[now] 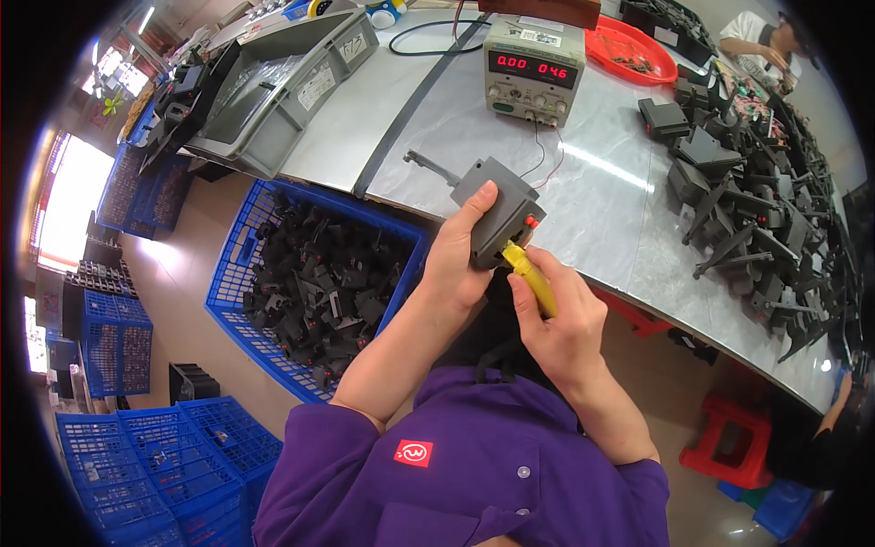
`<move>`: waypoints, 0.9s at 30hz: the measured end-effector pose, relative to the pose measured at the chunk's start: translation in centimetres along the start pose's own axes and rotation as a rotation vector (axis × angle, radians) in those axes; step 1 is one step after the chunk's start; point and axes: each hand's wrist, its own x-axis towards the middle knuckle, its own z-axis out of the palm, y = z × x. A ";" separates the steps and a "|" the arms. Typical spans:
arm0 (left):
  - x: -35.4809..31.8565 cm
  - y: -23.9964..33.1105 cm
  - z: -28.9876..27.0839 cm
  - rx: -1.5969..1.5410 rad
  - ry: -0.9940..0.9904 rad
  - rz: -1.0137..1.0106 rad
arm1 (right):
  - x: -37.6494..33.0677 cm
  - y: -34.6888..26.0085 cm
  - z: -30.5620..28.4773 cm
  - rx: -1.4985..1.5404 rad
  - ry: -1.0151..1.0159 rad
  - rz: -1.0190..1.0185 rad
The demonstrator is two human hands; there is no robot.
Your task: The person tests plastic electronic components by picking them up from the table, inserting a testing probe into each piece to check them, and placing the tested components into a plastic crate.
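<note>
My left hand (pixel 453 260) is wrapped round a dark grey plastic device housing (pixel 499 208), its thumb lying on the broad face. A thin hinged arm (pixel 430 166) sticks out from the housing's far left corner. My right hand (pixel 565 314) grips a yellow tool (pixel 535 281) whose kind I cannot make out. The tool's tip touches or nearly touches the housing's near right edge, next to a small red part (pixel 532 221). Thin red and black wires (pixel 553 164) run from the bench power supply (pixel 533 77) toward the housing; their ends are hidden behind it.
Many dark grey housings (pixel 706 150) are heaped along the table's right side. A red round tray (pixel 629 50) stands behind them. A blue basket (pixel 415 246) full of dark parts is below left, and a grey bin (pixel 301 109) sits at the left. Another person (pixel 761 41) is at the far right.
</note>
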 end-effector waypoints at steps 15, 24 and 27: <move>-0.1 -0.8 1.1 0.014 -0.057 0.160 | -0.1 0.1 -1.2 0.267 -0.222 0.231; -1.0 -0.6 1.4 0.067 -0.014 0.158 | -1.9 1.9 -0.7 0.491 -0.203 0.330; -2.3 -0.3 2.1 0.152 -0.210 0.174 | -2.6 4.4 -0.9 1.277 -0.217 0.721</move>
